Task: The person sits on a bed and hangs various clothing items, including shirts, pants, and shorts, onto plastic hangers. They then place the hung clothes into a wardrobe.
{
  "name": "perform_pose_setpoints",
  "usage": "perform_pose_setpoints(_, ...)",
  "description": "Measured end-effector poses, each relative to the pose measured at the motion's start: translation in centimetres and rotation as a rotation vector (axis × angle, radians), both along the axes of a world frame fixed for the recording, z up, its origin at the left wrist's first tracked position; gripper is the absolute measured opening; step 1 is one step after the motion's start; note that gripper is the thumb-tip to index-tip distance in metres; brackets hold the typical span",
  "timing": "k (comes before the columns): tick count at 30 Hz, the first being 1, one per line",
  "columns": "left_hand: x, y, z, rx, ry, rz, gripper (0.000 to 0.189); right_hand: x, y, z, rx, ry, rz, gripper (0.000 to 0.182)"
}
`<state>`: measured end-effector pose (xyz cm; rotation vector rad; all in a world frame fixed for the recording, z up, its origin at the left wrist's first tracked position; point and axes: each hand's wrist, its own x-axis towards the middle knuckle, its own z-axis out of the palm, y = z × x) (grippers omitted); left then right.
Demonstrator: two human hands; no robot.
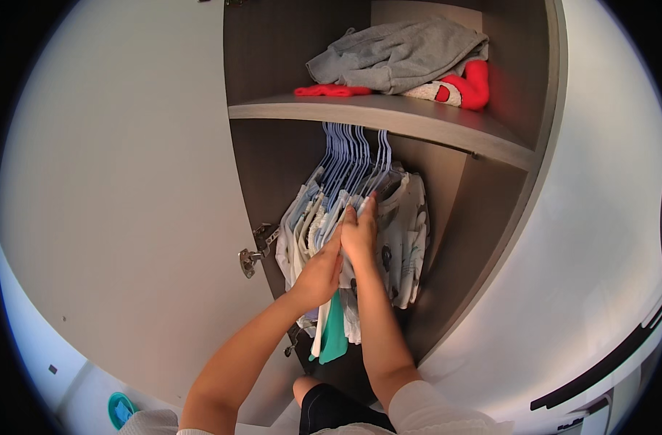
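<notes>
Several light-coloured garments hang from thin blue-grey hangers under a wooden shelf. My left hand lies against the front of the middle garments, its fingers pointing up and meeting my right hand. Just right of it, my right hand is at the shoulder of a garment near the lower part of the hangers, fingers raised. Whether either hand grips cloth or a hanger cannot be made out. A green garment hangs lower, below my hands. Two hangers stand a little apart at the right.
A grey garment and a red cloth item lie on the shelf above. The wardrobe's large door stands open at the left, with a metal hinge. A teal basin is on the floor at lower left.
</notes>
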<state>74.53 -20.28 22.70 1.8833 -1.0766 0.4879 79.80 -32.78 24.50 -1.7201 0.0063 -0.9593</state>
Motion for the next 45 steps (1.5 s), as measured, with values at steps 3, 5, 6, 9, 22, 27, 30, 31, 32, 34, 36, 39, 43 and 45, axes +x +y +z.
perform_pose_setpoints(3, -0.6, 1.6, 0.3, 0.05, 0.109, 0.078, 0.064, 1.8, 0.7, 0.8, -0.19, 0.111, 0.022, 0.067)
perform_pose_setpoints(5, -0.4, 2.3, -0.1, -0.008, 0.028, 0.119, 0.064, 2.3, 1.7, 1.9, -0.274, 0.162, 0.05, 0.067)
perform_pose_setpoints(6, -0.3, 2.6, -0.1, 0.003, 0.026, 0.136, 0.065, 2.5, 1.8, 2.1, -0.299, 0.183, 0.044, 0.067)
perform_pose_setpoints(9, 0.2, 3.1, -0.3, 0.023, 0.025, 0.129, 0.068, 3.0, 2.2, 1.3, -0.285, 0.149, 0.02, 0.067)
perform_pose_setpoints(22, -9.9, 11.9, -1.7, 0.158, 0.175, 0.3, 0.064, -6.9, 11.8, -7.0, -0.189, -0.48, 0.278, 0.051)
perform_pose_setpoints(27, -18.3, 17.9, -3.6, 0.028, 0.193, 0.605, 0.056, -12.3, 19.1, -9.5, -0.281, -0.552, 0.772, 0.047)
perform_pose_setpoints(30, -25.2, 20.1, -5.1, -0.015, 0.32, 0.83, 0.055, -17.0, 23.3, -11.6, -0.274, -0.581, 1.055, 0.046)
perform_pose_setpoints(31, -28.3, 20.7, -6.3, -0.068, 0.321, 0.894, 0.055, -19.2, 24.5, -12.0, -0.286, -0.59, 1.139, 0.046)
perform_pose_setpoints(32, -31.1, 21.4, -7.9, -0.115, 0.321, 0.97, 0.055, -21.5, 25.9, -12.1, -0.295, -0.596, 1.217, 0.048)
perform_pose_setpoints(34, -37.4, 23.0, -11.7, -0.155, 0.284, 1.116, 0.054, -26.5, 28.1, -13.3, -0.379, -0.637, 1.378, 0.049)
perform_pose_setpoints(36, -45.4, 25.2, -15.4, -0.124, 0.285, 1.371, 0.055, -31.9, 30.7, -13.7, -0.433, -0.665, 1.557, 0.053)
perform_pose_setpoints(39, -58.4, 28.3, -22.2, -0.092, 0.399, 1.824, 0.056, -40.6, 35.0, -16.0, -0.516, -0.598, 1.827, 0.057)
perform_pose_setpoints(43, -72.0, 28.0, -29.0, -0.109, 0.484, 2.282, 0.061, -50.5, 39.2, -19.7, -0.64, -0.629, 2.014, 0.06)
perform_pose_setpoints(45, -76.0, 26.6, -31.0, -0.048, 0.659, 2.396, 0.067, -54.5, 40.7, -21.5, -0.733, -0.691, 2.061, 0.061)
